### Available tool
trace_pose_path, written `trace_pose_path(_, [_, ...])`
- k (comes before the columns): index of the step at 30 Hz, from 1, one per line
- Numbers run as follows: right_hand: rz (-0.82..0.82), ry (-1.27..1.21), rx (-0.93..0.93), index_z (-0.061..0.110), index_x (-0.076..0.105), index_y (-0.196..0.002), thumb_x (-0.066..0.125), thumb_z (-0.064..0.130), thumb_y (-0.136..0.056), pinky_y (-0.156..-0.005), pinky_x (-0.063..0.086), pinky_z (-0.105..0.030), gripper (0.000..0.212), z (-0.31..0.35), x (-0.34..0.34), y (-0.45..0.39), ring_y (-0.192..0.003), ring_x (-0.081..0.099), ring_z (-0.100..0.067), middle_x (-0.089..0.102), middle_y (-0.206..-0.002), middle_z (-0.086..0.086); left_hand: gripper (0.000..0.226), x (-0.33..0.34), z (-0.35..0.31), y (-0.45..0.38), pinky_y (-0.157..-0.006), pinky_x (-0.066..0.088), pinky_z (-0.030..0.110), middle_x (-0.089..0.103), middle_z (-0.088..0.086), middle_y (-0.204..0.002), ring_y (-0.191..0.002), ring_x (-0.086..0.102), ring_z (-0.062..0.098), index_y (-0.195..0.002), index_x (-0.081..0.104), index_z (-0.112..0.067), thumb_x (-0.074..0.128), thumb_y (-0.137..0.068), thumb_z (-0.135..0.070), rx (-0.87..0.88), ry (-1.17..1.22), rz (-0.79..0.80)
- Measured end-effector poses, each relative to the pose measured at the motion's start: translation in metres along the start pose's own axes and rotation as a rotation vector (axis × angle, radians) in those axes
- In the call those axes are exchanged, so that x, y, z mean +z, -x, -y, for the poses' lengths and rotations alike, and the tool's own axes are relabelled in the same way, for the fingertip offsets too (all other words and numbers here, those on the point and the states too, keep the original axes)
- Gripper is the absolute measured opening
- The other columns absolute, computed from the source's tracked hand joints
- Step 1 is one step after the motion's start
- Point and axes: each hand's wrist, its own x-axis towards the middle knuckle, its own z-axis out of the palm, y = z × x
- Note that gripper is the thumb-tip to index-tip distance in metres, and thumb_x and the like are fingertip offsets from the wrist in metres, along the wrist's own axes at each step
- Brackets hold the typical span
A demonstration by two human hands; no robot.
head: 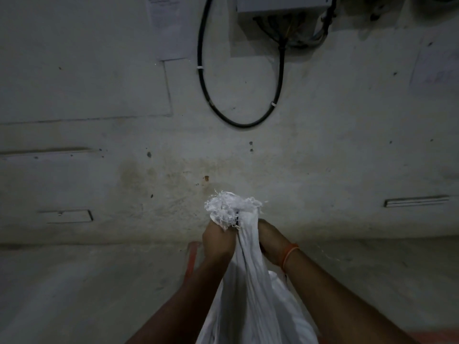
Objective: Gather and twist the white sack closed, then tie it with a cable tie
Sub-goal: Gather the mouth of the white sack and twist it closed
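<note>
Head view, lower centre: left hand and right hand both clamp the gathered neck of the sack. Soft, pliable woven fabric; grip just below the frayed top.

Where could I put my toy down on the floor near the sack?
The grey floor left of the left hand looks bare, up to the wall. Floor right of the right hand looks bare too. Between them, the white sack fills the middle.
</note>
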Motion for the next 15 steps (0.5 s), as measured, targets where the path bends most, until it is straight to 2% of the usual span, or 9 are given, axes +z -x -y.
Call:
trace_pose_path(2, [0.003,-0.072,-0.007,0.002,0.07,-0.092,0.043,0.009,-0.101,-0.085,0.046,-0.033,0.029,0.01,-0.004,0.01,-0.072,0.062,0.005,0.068,-0.092,-0.01,0.034,0.0,0.001,-0.003,-0.098,0.052,0.041,0.07,0.008,-0.124,-0.116,0.064,0.027,-0.123,0.066,-0.017,0.066,-0.09,-0.026,-0.024,-0.025,-0.015])
trace_pose_path(4, [-0.18,-0.06,-0.151,0.009,0.072,-0.102,0.047,0.024,-0.095,-0.084,0.051,-0.034,0.03,0.018,-0.008,0.03,-0.09,0.067,-0.007,0.071,-0.104,-0.004,0.034,0.0,0.002,-0.005,-0.095,0.053,0.039,0.071,0.009,-0.12,-0.114,0.065,0.028,-0.119,0.068,-0.015,0.067,-0.089,-0.03,-0.011,-0.078,-0.024])
trace_pose_path(6, [-0.282,-0.264,-0.247,0.026,0.066,-0.113,0.052,0.038,-0.089,-0.081,0.052,-0.033,0.03,0.004,-0.01,0.053,-0.104,0.066,-0.017,0.07,-0.114,0.0,0.034,-0.003,0.0,-0.004,-0.087,0.051,0.032,0.073,0.01,-0.116,-0.111,0.067,0.03,-0.115,0.069,-0.013,0.069,-0.089,-0.035,-0.018,-0.125,-0.071])
trace_pose_path(7, [-0.274,-0.319,-0.267,0.032,0.06,-0.121,0.056,0.046,-0.085,-0.086,0.051,-0.032,0.039,-0.007,-0.011,0.061,-0.111,0.063,-0.015,0.066,-0.122,0.003,0.036,-0.005,-0.003,-0.003,-0.083,0.047,0.029,0.073,0.011,-0.115,-0.112,0.067,0.032,-0.115,0.07,-0.013,0.069,-0.089,-0.038,-0.025,-0.153,-0.098])
trace_pose_path(9, [-0.183,-0.222,-0.278,0.032,0.04,-0.143,0.066,0.06,-0.075,-0.103,0.046,-0.033,0.078,-0.033,-0.003,0.077,-0.128,0.053,-0.01,0.052,-0.143,0.006,0.04,-0.009,-0.004,-0.005,-0.08,0.044,0.027,0.074,0.012,-0.114,-0.111,0.067,0.034,-0.114,0.071,-0.013,0.069,-0.089,-0.044,-0.053,-0.183,-0.129])
trace_pose_path(11, [-0.057,-0.102,-0.255,0.028,0.021,-0.152,0.069,0.072,-0.068,-0.111,0.038,-0.022,0.106,-0.054,0.011,0.085,-0.137,0.042,-0.004,0.039,-0.152,0.011,0.04,-0.01,-0.007,-0.005,-0.083,0.051,0.031,0.076,0.009,-0.106,-0.104,0.07,0.031,-0.105,0.073,-0.016,0.068,-0.087,-0.052,-0.041,-0.168,-0.1])
trace_pose_path(12, [-0.009,-0.073,-0.226,0.029,0.02,-0.151,0.067,0.074,-0.067,-0.105,0.038,-0.012,0.107,-0.055,0.018,0.088,-0.135,0.043,-0.001,0.041,-0.15,0.013,0.039,-0.01,-0.008,-0.004,-0.085,0.054,0.033,0.076,0.004,-0.1,-0.099,0.071,0.026,-0.099,0.073,-0.019,0.068,-0.086,-0.056,-0.012,-0.142,-0.058])
trace_pose_path(13, [0.021,-0.095,-0.196,0.031,0.025,-0.148,0.066,0.071,-0.072,-0.095,0.039,-0.003,0.095,-0.054,0.023,0.092,-0.128,0.049,0.004,0.047,-0.143,0.015,0.035,-0.009,-0.009,-0.001,-0.087,0.055,0.034,0.075,-0.004,-0.097,-0.097,0.071,0.019,-0.096,0.072,-0.024,0.068,-0.086,-0.057,0.022,-0.11,0.004])
trace_pose_path(15, [0.026,-0.212,-0.135,0.033,0.047,-0.13,0.06,0.046,-0.092,-0.073,0.041,0.005,0.042,-0.044,0.032,0.091,-0.097,0.06,0.021,0.062,-0.116,0.019,0.029,-0.009,-0.012,0.005,-0.093,0.055,0.032,0.073,-0.014,-0.099,-0.102,0.07,0.011,-0.1,0.072,-0.029,0.069,-0.086,-0.054,0.069,-0.007,0.144])
